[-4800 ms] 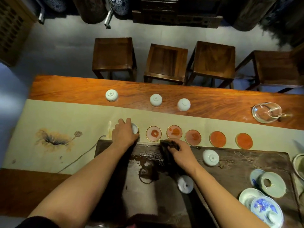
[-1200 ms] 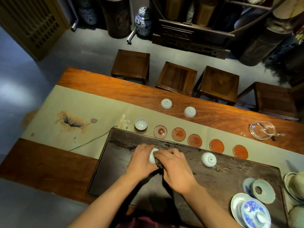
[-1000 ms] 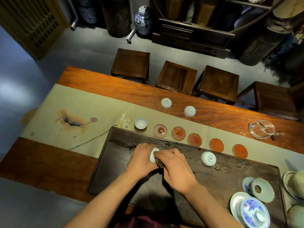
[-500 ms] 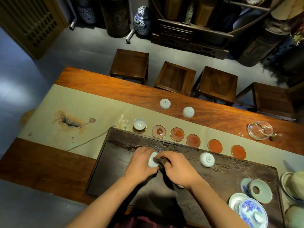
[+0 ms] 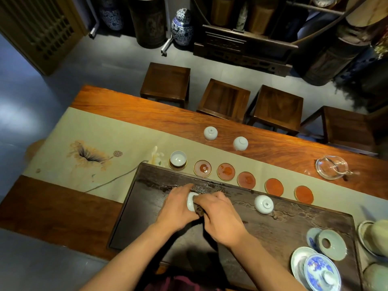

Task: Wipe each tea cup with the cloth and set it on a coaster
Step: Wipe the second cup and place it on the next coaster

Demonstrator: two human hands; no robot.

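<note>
My left hand (image 5: pixel 175 208) grips a small white tea cup (image 5: pixel 190 201) over the dark tea tray (image 5: pixel 134 206). My right hand (image 5: pixel 220 215) presses a dark cloth (image 5: pixel 199 210) against that cup; most of the cloth is hidden under my fingers. One white cup (image 5: pixel 178 159) stands upright on the leftmost coaster (image 5: pixel 178 167). Several round orange coasters, among them the second one (image 5: pixel 202 168), lie bare in a row to its right. An upturned cup (image 5: pixel 264 204) sits on the tray, and two more, a left cup (image 5: pixel 210 133) and a right cup (image 5: pixel 240 143), rest on the wood beyond.
A glass pitcher (image 5: pixel 331 167) stands at the right on the wooden table (image 5: pixel 126 103). Blue-and-white lidded bowls and saucers (image 5: pixel 317 267) crowd the tray's right end. A painted cream runner (image 5: pixel 84 148) lies under the coasters. Stools (image 5: pixel 165 80) line the far side.
Since 4.8 s ago one cup was left on the leftmost coaster and a far cup was fetched. In the last second both hands keep rubbing the held cup with the cloth, barely shifting.
</note>
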